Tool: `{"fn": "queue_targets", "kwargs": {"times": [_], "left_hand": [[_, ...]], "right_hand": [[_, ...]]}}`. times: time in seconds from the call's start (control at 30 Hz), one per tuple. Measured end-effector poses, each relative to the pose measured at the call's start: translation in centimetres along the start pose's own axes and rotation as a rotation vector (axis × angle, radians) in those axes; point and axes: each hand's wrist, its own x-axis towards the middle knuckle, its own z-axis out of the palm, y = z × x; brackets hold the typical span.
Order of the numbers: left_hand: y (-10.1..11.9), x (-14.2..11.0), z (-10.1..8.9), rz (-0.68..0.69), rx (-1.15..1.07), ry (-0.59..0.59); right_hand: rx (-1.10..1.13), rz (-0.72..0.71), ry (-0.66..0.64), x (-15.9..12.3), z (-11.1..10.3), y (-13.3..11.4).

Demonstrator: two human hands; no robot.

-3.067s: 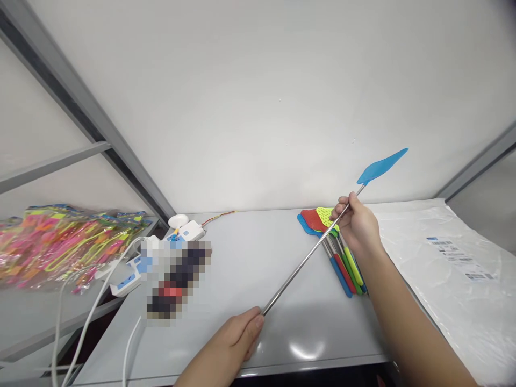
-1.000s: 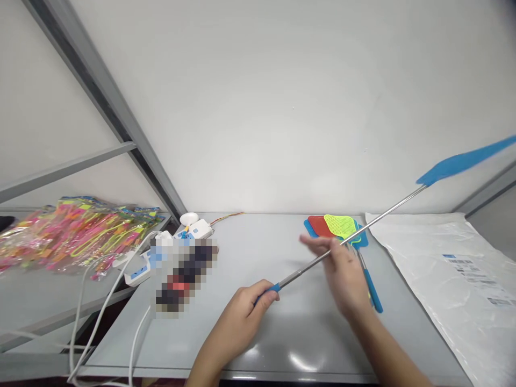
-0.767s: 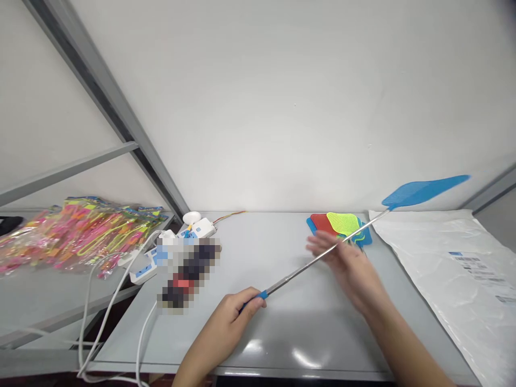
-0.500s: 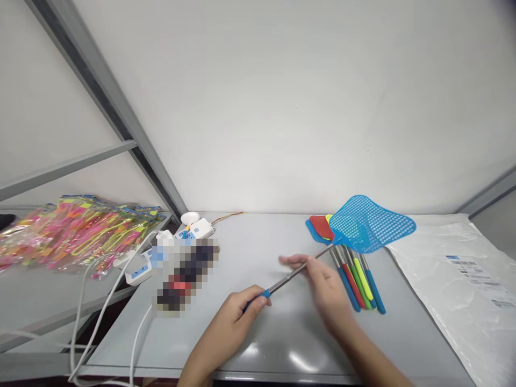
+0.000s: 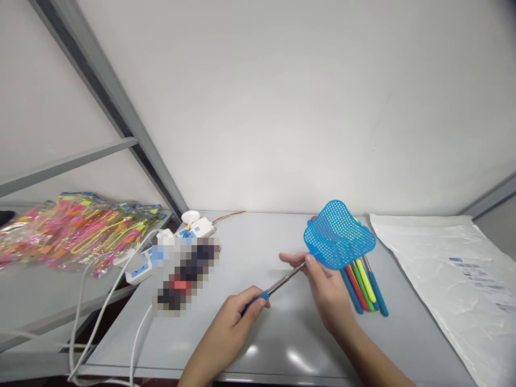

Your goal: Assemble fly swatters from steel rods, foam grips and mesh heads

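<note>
A blue telescopic fly swatter (image 5: 339, 232) with a mesh head is held slanting above the table. My left hand (image 5: 237, 318) is closed round its blue handle. Just below the head, my right hand (image 5: 327, 293) pinches the metal rod between thumb and fingers, with some fingers stretched out past it. Only a short stretch of rod shows between the two hands. Under and behind the head lie several more fly swatters (image 5: 360, 285) with blue, red, green and yellow handles; their heads are mostly covered by the held one.
A white plastic mailing bag (image 5: 427, 269) with a label lies on the right of the grey table (image 5: 237, 242). On the left are a power strip (image 5: 139, 273), white cables (image 5: 105, 301) and a pixelated object (image 5: 187, 277). Packaged colourful items (image 5: 92, 228) fill the shelf farther left.
The swatter's rod has become shorter above my right hand. The blue head has moved left and towards me, now close against that hand. My left hand has barely moved.
</note>
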Motion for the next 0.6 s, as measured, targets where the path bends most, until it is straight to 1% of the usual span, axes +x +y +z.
{"fn": "queue_targets", "kwargs": {"times": [0.03,0.07,0.1,0.2,0.23,0.27,0.3,0.37,0.47,0.53,0.6], "left_hand": [[-0.1,-0.1,-0.1,-0.003,-0.005,-0.004],[-0.3,-0.3,-0.2,-0.008,-0.009,-0.005],[-0.4,-0.4,-0.4,-0.015,-0.009,-0.003],[-0.7,-0.5,-0.7,-0.031,0.003,0.019],[-0.7,-0.4,-0.6,-0.032,0.007,0.026],[-0.7,-0.2,-0.5,-0.03,0.007,0.032],[-0.6,0.0,-0.4,-0.026,0.005,0.039],[-0.4,0.3,-0.1,-0.016,-0.009,0.062],[-0.3,0.6,0.2,-0.023,-0.07,0.069],[-0.6,0.6,0.2,-0.046,-0.164,0.003],[-0.9,0.8,0.4,-0.069,-0.302,-0.092]], "right_hand": [[0.017,0.022,-0.032,0.0,-0.2,0.1],[0.056,0.037,-0.025,0.3,-0.5,0.0],[0.11,0.046,0.016,0.7,-1.0,-0.3],[0.255,-0.006,0.264,2.3,-2.6,-1.3],[0.252,-0.041,0.334,2.6,-2.9,-1.5],[0.214,-0.063,0.361,2.7,-3.1,-1.6],[0.162,-0.073,0.354,2.6,-3.0,-1.7],[0.087,-0.074,0.288,2.2,-2.7,-1.4],[0.12,-0.054,0.142,1.7,-2.3,-1.1],[0.166,-0.01,0.035,1.9,-2.6,-1.5],[0.179,0.032,-0.034,2.3,-3.0,-2.2]]}}
